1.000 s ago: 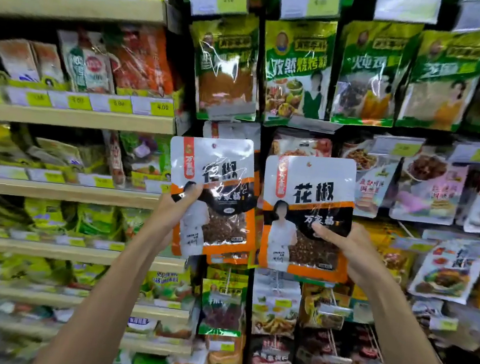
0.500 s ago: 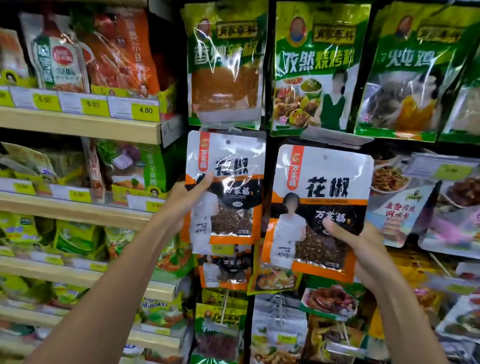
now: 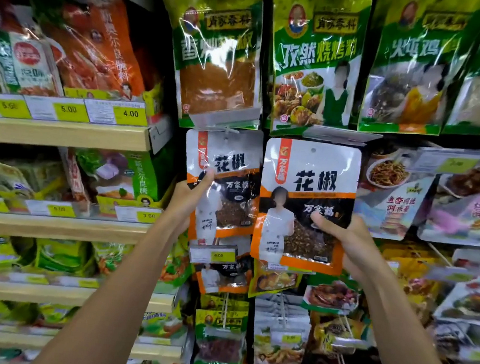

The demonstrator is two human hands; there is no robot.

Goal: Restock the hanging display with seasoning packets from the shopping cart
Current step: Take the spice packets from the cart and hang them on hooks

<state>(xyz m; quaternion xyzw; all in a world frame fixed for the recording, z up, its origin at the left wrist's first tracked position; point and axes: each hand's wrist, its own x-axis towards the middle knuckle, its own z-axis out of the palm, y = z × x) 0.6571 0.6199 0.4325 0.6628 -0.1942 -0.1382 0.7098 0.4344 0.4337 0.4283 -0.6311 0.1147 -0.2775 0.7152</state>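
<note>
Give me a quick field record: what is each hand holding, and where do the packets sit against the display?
left hand: grips left peppercorn packet by its left edge, thumb on front
right hand: grips right peppercorn packet at its lower right, thumb on front
left peppercorn packet: top just under the green seasoning packets; hooked or not, cannot tell
right peppercorn packet: alongside, hang hole empty
below: matching packet hanging behind a price tag

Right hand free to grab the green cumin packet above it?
Probably not yet: the right hand grips a pepper packet, though nothing blocks the way up to the cumin packet.
</note>
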